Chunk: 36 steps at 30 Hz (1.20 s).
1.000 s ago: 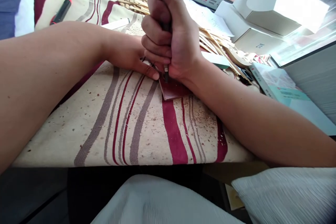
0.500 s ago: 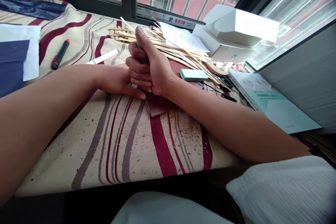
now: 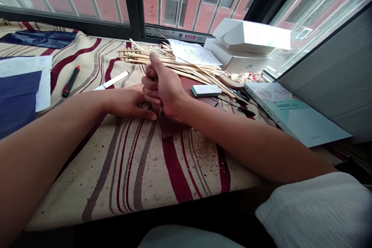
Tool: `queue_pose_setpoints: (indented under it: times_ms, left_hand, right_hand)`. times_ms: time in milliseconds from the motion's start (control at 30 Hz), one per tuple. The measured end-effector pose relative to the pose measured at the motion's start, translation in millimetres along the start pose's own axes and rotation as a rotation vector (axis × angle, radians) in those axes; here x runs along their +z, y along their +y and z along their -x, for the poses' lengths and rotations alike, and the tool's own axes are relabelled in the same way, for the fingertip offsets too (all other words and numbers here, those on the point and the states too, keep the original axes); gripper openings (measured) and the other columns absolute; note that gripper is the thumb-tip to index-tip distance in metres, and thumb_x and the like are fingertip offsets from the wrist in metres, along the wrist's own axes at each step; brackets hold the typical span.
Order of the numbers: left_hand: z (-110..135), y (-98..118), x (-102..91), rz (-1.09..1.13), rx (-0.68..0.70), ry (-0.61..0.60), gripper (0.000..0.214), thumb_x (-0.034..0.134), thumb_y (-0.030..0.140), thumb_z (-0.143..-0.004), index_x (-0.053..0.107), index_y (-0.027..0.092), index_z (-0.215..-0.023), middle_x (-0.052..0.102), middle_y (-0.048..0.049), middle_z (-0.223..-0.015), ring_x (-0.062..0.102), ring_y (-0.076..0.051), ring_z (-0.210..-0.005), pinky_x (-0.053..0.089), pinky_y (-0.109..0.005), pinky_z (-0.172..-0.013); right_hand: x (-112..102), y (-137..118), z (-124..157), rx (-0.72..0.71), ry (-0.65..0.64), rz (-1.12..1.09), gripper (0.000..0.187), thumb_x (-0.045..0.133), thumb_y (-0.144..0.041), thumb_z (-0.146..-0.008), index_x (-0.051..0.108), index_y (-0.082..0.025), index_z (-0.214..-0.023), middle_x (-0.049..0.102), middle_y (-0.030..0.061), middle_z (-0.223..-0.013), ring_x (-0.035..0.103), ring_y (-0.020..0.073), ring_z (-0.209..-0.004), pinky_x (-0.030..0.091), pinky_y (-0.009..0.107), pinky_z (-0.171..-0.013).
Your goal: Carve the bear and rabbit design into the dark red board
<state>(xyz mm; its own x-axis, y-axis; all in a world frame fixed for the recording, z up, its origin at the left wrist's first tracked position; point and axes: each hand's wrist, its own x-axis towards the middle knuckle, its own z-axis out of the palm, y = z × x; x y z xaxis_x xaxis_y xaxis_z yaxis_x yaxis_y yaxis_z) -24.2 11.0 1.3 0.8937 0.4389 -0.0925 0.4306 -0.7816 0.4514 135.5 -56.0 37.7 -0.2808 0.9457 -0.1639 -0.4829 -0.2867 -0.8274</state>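
Observation:
My right hand (image 3: 162, 87) is clenched in a fist round a dark carving tool (image 3: 161, 113), thumb on top, its tip pressed down onto a dark red slab (image 3: 171, 127) on the striped cloth (image 3: 128, 162). Beside it, my left hand (image 3: 128, 102) lies flat on the cloth, fingers stretched toward the slab's left edge and touching it beside the tool tip. Most of the slab is hidden under my right hand and wrist.
A pile of thin wooden strips (image 3: 174, 64) lies behind my hands. A teal block (image 3: 206, 90), black scissors (image 3: 241, 109), a book (image 3: 296, 118) and white boxes (image 3: 247, 44) are to the right. A red-capped marker (image 3: 70, 81), white pen (image 3: 112, 80) and blue paper (image 3: 17, 99) lie left.
The camera has tilted up and pulled back, so the window and more of the table show. Both hands stay together on the slab, tool still pressed down.

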Motion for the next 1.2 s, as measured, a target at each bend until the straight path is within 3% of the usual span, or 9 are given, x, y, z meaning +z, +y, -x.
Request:
queue_pose_setpoints:
  times_ms: [133,300,500,633,700,767,933,1200]
  left_hand:
    - [1,1,-0.9,-0.037,0.021,0.000,0.051,0.065,0.065,-0.096,0.081,0.019,-0.112,0.081,-0.0091,-0.117,0.067,-0.032,-0.128,0.045,-0.040,-0.124]
    - [3,-6,3.5,-0.004,0.016,-0.028,0.054,0.062,0.066,-0.098,0.081,0.019,-0.117,0.083,-0.0097,-0.120,0.072,-0.030,-0.118,0.055,-0.035,-0.109]
    - [4,-8,6.0,0.013,0.024,-0.015,0.052,0.064,0.063,-0.099,0.082,0.020,-0.121,0.083,-0.0092,-0.122,0.072,-0.029,-0.123,0.053,-0.038,-0.118]
    - [4,-5,3.5,0.002,0.013,-0.009,0.052,0.066,0.065,-0.096,0.082,0.021,-0.119,0.080,-0.0103,-0.130,0.068,-0.032,-0.129,0.049,-0.040,-0.124]
    - [3,-3,2.4,-0.011,0.004,0.026,0.049,0.068,0.064,-0.094,0.082,0.020,-0.111,0.078,-0.0109,-0.135,0.064,-0.033,-0.134,0.045,-0.041,-0.128]
    - [2,-2,2.2,-0.010,0.014,0.040,0.044,0.067,0.062,-0.094,0.082,0.021,-0.101,0.078,-0.0100,-0.133,0.063,-0.033,-0.135,0.044,-0.040,-0.128]
    - [3,-4,4.2,-0.022,0.005,0.012,0.049,0.066,0.062,-0.096,0.083,0.021,-0.116,0.082,-0.0093,-0.124,0.070,-0.030,-0.120,0.053,-0.037,-0.114]
    - [5,-8,8.7,0.043,0.055,0.007,0.055,0.063,0.066,-0.101,0.083,0.021,-0.126,0.083,-0.0090,-0.130,0.073,-0.027,-0.119,0.053,-0.034,-0.113]
  right_hand:
    - [-4,-6,1,-0.161,-0.100,0.075,0.066,0.042,-0.061,-0.119,0.033,-0.024,-0.064,0.025,-0.0100,-0.049,0.014,0.0086,-0.042,0.017,0.020,-0.036]
    - [-5,7,-3,-0.159,-0.158,0.175,0.067,0.043,-0.055,-0.120,0.032,-0.025,-0.061,0.026,-0.0090,-0.048,0.013,0.0095,-0.043,0.016,0.022,-0.036]
    - [-4,14,-7,-0.147,-0.177,0.180,0.066,0.046,-0.055,-0.119,0.034,-0.024,-0.062,0.026,-0.0088,-0.050,0.012,0.0095,-0.045,0.014,0.021,-0.037]
    - [0,12,-4,-0.055,-0.033,0.118,0.062,0.046,-0.051,-0.120,0.033,-0.024,-0.066,0.026,-0.0100,-0.048,0.012,0.0082,-0.042,0.014,0.019,-0.036]
    - [3,12,0,0.044,0.082,0.047,0.058,0.042,-0.049,-0.121,0.033,-0.025,-0.070,0.024,-0.0116,-0.047,0.012,0.0081,-0.040,0.013,0.018,-0.034]
    - [7,11,4,0.083,0.117,0.007,0.055,0.041,-0.051,-0.121,0.033,-0.026,-0.072,0.023,-0.0125,-0.046,0.013,0.0083,-0.038,0.014,0.018,-0.033]
    - [6,6,3,-0.176,-0.011,0.133,0.062,0.050,-0.052,-0.119,0.032,-0.025,-0.067,0.027,-0.0100,-0.048,0.018,0.0082,-0.042,0.018,0.020,-0.037]
    - [2,14,-3,-0.216,-0.113,0.297,0.067,0.044,-0.041,-0.122,0.035,-0.023,-0.058,0.029,-0.0083,-0.047,0.019,0.0078,-0.041,0.021,0.020,-0.037]
